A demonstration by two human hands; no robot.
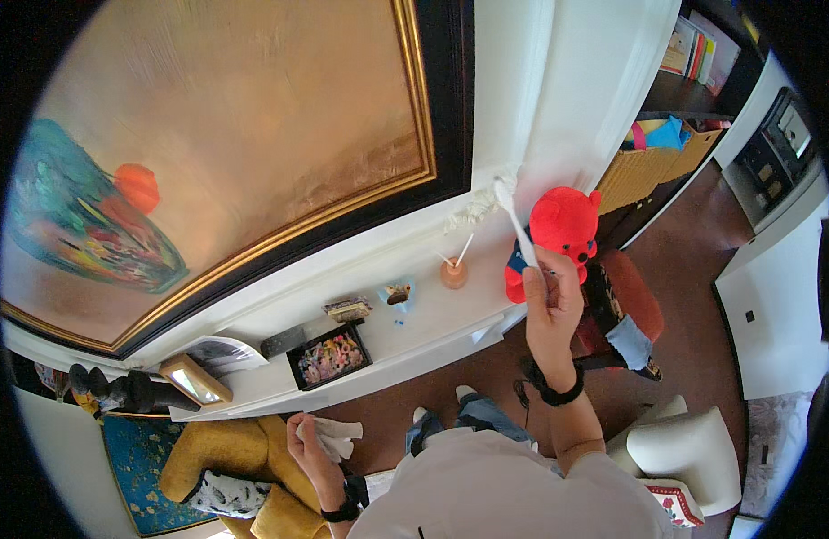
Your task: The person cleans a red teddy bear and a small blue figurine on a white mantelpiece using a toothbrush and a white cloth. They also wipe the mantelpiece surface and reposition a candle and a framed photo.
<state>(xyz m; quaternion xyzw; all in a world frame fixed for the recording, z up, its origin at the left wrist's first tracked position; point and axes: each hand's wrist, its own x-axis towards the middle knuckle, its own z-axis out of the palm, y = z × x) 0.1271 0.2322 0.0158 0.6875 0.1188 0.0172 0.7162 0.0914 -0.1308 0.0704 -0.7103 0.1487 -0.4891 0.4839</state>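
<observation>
My right hand (554, 303) grips a white toothbrush (519, 226) by its handle. The brush head reaches up to the ornate white moulding (478, 207) on the wall; whether it touches I cannot tell. Just behind this hand a red plush bear (564, 219) in a dark blue garment sits on the end of the white mantel shelf (414, 323), partly hidden by my fingers. Lower down, at the left, my left hand (312, 448) holds a crumpled white cloth (333, 434) in front of my body, away from the shelf.
Along the shelf stand a reed diffuser (454, 273), a small blue-white ornament (397, 294), a black box of colourful small pieces (329, 357) and a wooden frame (195, 381). A large framed painting (448, 135) hangs above. Chairs (623, 303) and a mustard armchair (225, 448) flank me.
</observation>
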